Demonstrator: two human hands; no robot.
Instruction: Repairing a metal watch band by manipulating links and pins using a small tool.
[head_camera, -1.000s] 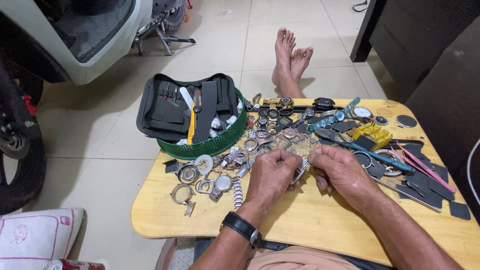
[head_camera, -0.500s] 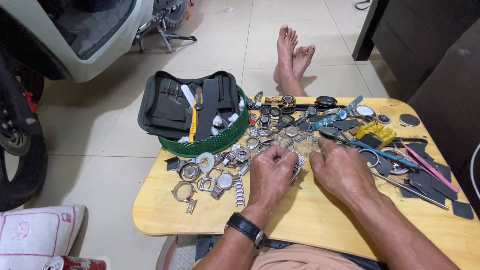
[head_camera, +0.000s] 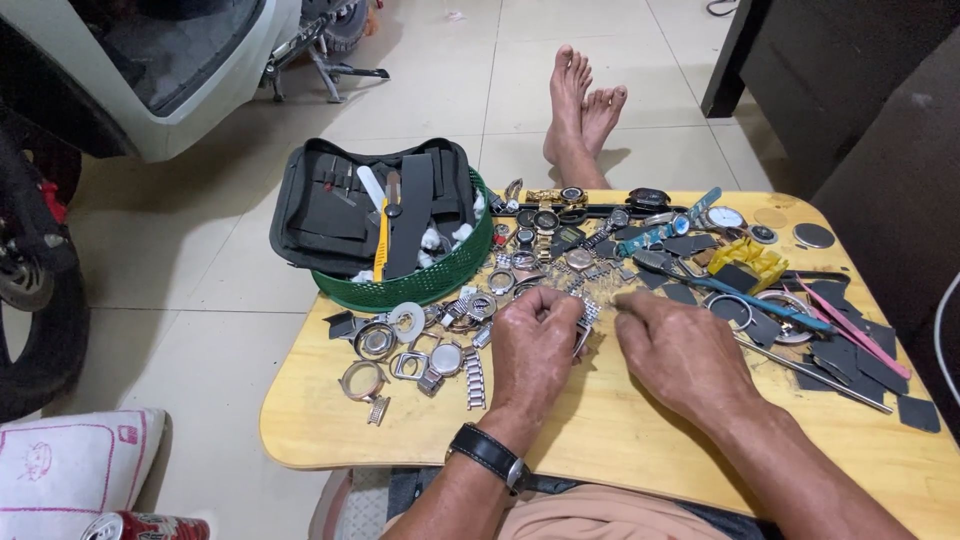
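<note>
My left hand (head_camera: 535, 350), with a black wristwatch (head_camera: 488, 455) on the wrist, rests on a low wooden table (head_camera: 620, 430) and pinches a silver metal watch band (head_camera: 588, 318). My right hand (head_camera: 680, 350) lies palm down just right of it, fingertips close to the same band; whether they touch it is hidden. A heap of watch cases, dials and bracelet links (head_camera: 440, 340) spreads to the left and beyond both hands.
A green basket (head_camera: 430, 285) holding an open black tool case stands at the table's far left. Yellow holder (head_camera: 745, 265), pink tweezers (head_camera: 850, 325), blue-handled tool (head_camera: 760, 300) and dark straps lie right. A person's bare feet (head_camera: 580, 115) rest beyond; a scooter (head_camera: 110, 110) stands left.
Both hands have stayed at the silver band in the middle of the table, shifting only slightly. The view has drifted a little.
</note>
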